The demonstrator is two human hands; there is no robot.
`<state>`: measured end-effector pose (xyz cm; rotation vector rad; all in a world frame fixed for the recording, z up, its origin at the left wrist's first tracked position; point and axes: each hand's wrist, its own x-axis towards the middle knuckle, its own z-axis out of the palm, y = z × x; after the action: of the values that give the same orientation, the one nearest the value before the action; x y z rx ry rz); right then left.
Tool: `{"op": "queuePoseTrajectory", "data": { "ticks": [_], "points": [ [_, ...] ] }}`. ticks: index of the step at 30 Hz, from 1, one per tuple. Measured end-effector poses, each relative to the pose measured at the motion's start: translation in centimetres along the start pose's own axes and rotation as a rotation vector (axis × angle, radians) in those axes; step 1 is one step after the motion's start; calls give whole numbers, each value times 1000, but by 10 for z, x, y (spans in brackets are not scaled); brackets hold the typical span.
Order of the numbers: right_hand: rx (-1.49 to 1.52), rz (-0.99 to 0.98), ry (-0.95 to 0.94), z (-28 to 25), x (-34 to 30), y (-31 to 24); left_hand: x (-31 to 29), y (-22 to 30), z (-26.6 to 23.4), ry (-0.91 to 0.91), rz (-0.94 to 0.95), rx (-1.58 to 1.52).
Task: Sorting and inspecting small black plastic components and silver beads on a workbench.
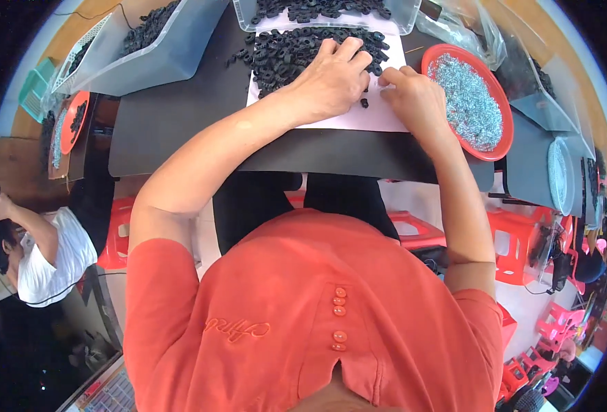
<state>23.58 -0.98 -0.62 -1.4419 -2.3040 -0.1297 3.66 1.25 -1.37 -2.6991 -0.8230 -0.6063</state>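
Observation:
A heap of small black ring-like parts (283, 60) lies on a white sheet (386, 122) on the dark table. My left hand (334, 81) is at the right edge of the heap, fingers bent down and closed; what they grip is hidden. One loose black part (364, 103) lies on the sheet just below its fingertips. Close by on the right, my right hand (414, 96) is closed in a pinch over the sheet, its fingertips pointing toward the left hand. Anything between them is too small to make out. Beside it sits a red round tray (507, 130) full of small shiny silvery pieces.
A clear bin (408, 15) of black parts stands beyond the heap. Another bin (173, 69) stands at the upper left. Plastic bags (465, 31) lie at the far right. Red stools (516, 240) stand around the table. A person in a white shirt (59, 254) works at the left.

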Motion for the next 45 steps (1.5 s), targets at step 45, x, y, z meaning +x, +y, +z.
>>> {"op": "queuePoseTrajectory", "data": {
  "ticks": [45],
  "points": [
    [452, -149, 323, -21, 58, -57, -14, -45, -18, 392, -796, -2111]
  ]
}}
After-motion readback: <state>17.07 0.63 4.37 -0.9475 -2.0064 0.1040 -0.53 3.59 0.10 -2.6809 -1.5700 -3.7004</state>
